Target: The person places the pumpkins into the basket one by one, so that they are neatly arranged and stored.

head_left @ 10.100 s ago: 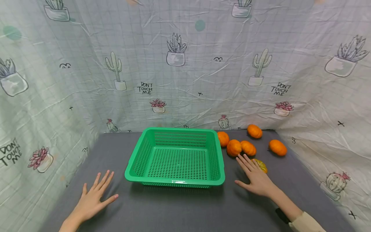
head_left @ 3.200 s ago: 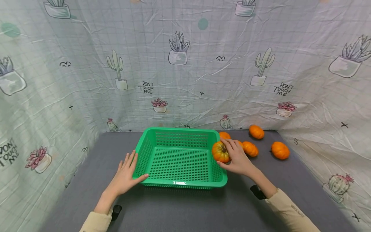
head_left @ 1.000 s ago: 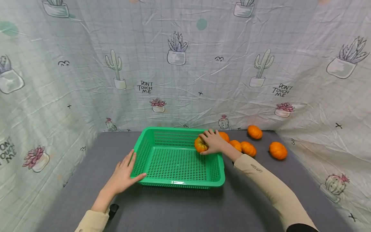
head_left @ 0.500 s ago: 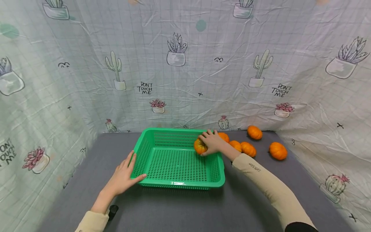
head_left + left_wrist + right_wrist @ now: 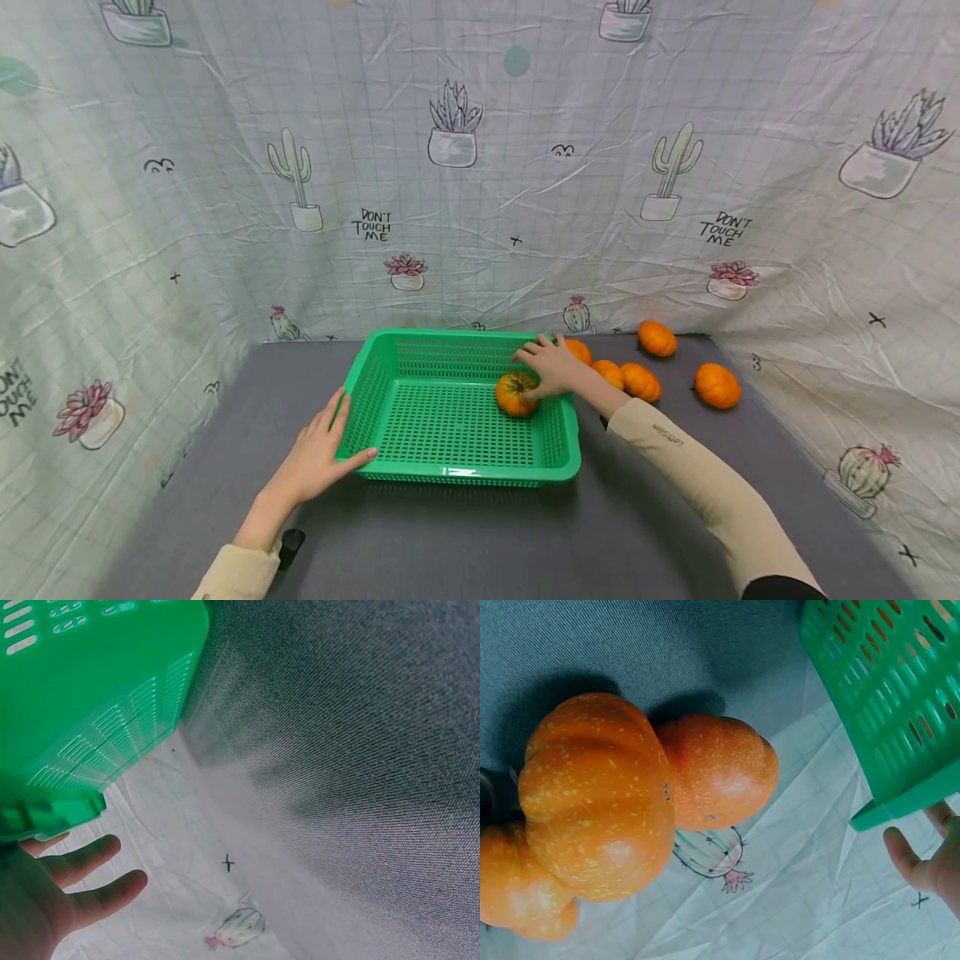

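A green plastic basket [image 5: 459, 475] with slotted walls stands on the grey table. Inside, near its right wall, sits a small orange pumpkin [image 5: 514, 395] with yellowish-green streaks. Over that wall reaches my right hand [image 5: 553, 367], its fingers spread above the pumpkin and its thumb in front of the pumpkin's right edge. My left hand [image 5: 313, 460] rests against the basket's left front corner, thumb over the rim and fingers straight. From the left wrist view, those fingers [image 5: 105, 896] extend beside the basket's outer wall. The right palm is hidden.
Right of the basket lie several more orange pumpkins: one pumpkin [image 5: 577, 351] against its wall, another pumpkin [image 5: 641, 382] beside the group, a pumpkin [image 5: 657, 339] at the back and a pumpkin [image 5: 717, 386] farther right. A patterned cloth [image 5: 480, 208] hangs behind the table.
The streaked pumpkin has gone from the table into the basket in my right hand, then slipped lower from its fingers. My left hand came to the basket's left side earlier and has stayed.
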Demonstrator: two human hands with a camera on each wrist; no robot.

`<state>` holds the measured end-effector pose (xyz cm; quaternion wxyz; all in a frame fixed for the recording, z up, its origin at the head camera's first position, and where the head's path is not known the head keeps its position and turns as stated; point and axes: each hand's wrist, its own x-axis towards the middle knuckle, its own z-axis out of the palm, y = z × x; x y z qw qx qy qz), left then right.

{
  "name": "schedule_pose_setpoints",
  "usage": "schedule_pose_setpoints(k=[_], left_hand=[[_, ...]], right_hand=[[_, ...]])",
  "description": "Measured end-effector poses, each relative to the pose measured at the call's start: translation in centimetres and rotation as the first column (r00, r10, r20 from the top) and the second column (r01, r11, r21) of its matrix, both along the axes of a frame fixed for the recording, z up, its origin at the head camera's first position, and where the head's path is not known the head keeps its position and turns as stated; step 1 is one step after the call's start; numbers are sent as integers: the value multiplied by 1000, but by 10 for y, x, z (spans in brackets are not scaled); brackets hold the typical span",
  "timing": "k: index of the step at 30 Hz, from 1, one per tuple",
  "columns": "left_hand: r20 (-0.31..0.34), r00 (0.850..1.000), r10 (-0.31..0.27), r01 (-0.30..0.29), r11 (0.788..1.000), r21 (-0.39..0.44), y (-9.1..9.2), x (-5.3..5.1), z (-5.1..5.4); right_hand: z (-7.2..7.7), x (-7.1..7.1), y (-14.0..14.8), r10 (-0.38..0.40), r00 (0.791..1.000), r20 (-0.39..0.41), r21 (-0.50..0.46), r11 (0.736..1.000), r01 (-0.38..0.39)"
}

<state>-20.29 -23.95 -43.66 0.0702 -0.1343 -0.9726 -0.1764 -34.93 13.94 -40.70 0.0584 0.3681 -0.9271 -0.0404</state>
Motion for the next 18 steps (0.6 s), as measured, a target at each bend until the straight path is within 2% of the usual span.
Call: schedule_pose_setpoints(k=[9, 18], left_hand=[[-10, 1000, 1, -1, 1000, 5, 0, -2, -1], [-18, 1000, 2, -2, 1000, 11, -1, -3, -4]], right_hand=[[4, 12, 12, 19, 998, -63, -144, 989, -28], [10, 20, 28, -7, 988, -157, -259, 965, -34]])
